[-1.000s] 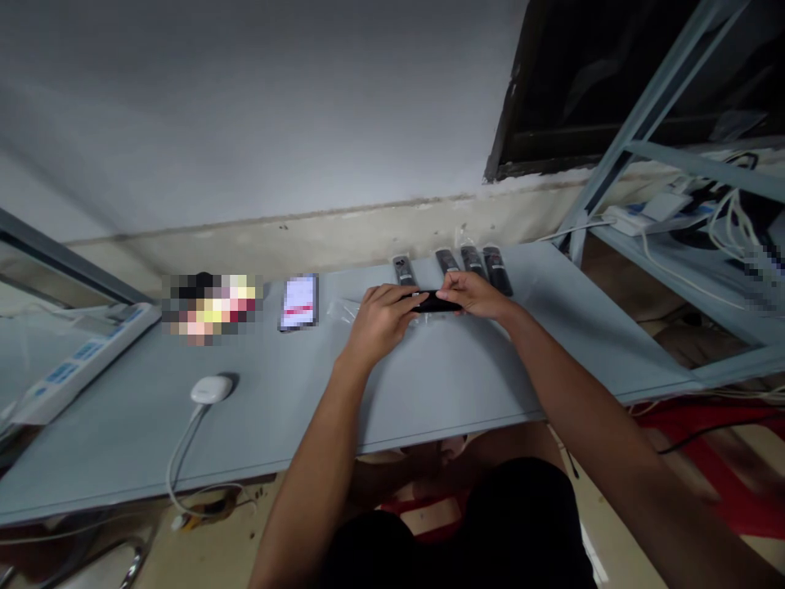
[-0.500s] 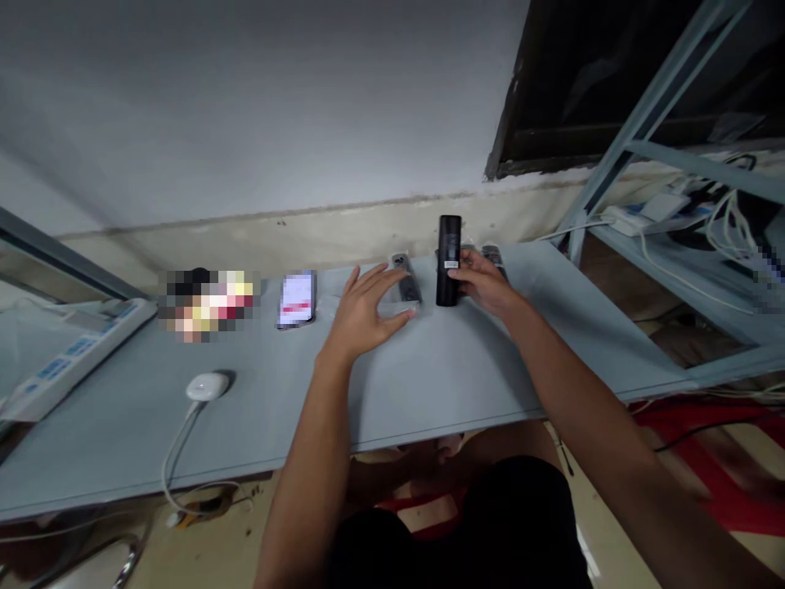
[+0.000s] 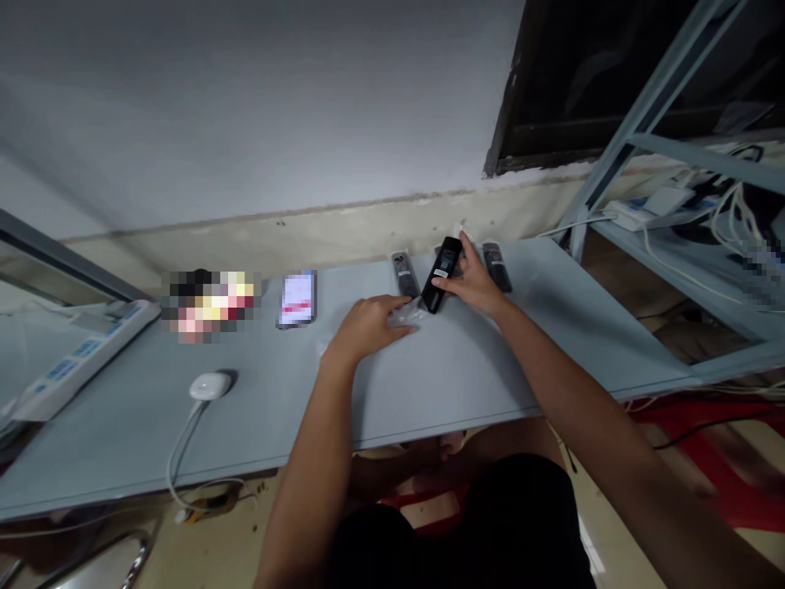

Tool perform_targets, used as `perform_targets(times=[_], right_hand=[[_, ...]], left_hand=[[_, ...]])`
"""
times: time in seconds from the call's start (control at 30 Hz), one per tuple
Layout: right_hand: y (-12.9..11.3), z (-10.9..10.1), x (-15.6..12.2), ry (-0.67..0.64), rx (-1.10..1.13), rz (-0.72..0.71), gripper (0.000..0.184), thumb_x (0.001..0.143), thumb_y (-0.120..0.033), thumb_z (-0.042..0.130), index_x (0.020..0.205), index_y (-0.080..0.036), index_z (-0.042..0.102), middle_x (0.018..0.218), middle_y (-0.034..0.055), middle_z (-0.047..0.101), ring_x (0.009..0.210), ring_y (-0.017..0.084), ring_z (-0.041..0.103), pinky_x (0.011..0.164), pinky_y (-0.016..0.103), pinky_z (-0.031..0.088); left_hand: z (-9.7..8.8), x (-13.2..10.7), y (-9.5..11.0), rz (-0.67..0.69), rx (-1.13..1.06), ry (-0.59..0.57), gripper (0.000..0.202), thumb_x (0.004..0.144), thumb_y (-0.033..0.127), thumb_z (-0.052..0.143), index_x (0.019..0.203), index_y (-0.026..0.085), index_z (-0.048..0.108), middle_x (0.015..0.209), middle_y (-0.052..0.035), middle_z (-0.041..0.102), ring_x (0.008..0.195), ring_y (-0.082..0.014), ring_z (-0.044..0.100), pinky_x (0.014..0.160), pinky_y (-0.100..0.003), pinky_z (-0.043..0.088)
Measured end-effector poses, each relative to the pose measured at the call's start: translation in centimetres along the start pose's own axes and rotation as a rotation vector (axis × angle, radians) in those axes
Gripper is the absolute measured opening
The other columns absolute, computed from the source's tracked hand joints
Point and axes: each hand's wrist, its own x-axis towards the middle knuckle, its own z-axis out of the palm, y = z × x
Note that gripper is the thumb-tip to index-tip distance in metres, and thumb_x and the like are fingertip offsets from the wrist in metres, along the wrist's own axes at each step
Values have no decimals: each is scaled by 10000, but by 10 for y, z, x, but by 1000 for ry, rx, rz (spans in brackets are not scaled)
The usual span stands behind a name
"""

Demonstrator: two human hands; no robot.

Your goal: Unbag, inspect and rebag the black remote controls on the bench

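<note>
My right hand (image 3: 475, 282) grips a black remote control (image 3: 442, 274), its back with a small white label facing me. The remote is tilted, its lower end pointing down and left. A clear plastic bag (image 3: 414, 312) lies at that lower end, pinched between the thumb and fingers of my left hand (image 3: 371, 327). Just behind, a bagged remote control (image 3: 403, 274) rests on the table. Another dark remote control (image 3: 496, 266) lies right of my right hand. Behind the held remote, something else is mostly hidden.
The grey-blue table (image 3: 454, 384) stands against the wall. A phone (image 3: 298, 298) with a lit screen lies left of my left hand. Farther left are a white charger-like piece (image 3: 209, 385) on a cable and a power strip (image 3: 86, 356). A metal shelf (image 3: 705, 262) with cables stands at right.
The remote in my right hand has gone from upright to tilted, its lower end swinging left. My left hand has moved down and right and closed on the plastic bag.
</note>
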Motion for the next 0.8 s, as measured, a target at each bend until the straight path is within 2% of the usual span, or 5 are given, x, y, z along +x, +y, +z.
perform_targets(times=[0.13,0.33,0.5,0.67,0.8], right_hand=[[3,8,1,59,-13,1,1235,775,-470,892,1735,-393,120,1611,140,482,973,248,745,775,396,683],[5,32,-6,95,-68,-18,1450,723,-493,928,1742,-267,-80,1682,216,367,1135,322,718,984,481,633],[5,42,-11,98,-131,-68,1513,715,-463,950,1719,-305,-171,1740,204,254,1344,385,610,1077,525,579],[7,34,-6,42,-84,-24,1454,748,-402,927,1727,-303,-144,1705,207,331,1234,353,684,1044,511,595],[3,19,0,-33,8,-10,1374,717,-364,936,1749,-297,31,1644,182,454,1155,280,715,1088,478,565]], left_hand=[[7,4,10,-42,44,30,508,937,453,744,1404,261,683,1221,-81,794,998,-277,761,889,-404,586],[10,5,21,-223,167,68,509,976,446,681,1438,237,644,1236,-116,760,1065,-312,737,891,-400,565],[12,5,21,-214,129,83,514,976,464,668,1450,267,640,1271,-121,731,1078,-316,723,873,-394,558],[10,7,14,-150,-131,114,574,960,533,661,1445,226,658,1290,-135,734,1083,-299,712,921,-395,546],[0,8,7,-196,-468,76,538,986,567,594,1324,174,741,1156,-117,791,1012,-270,723,877,-354,538]])
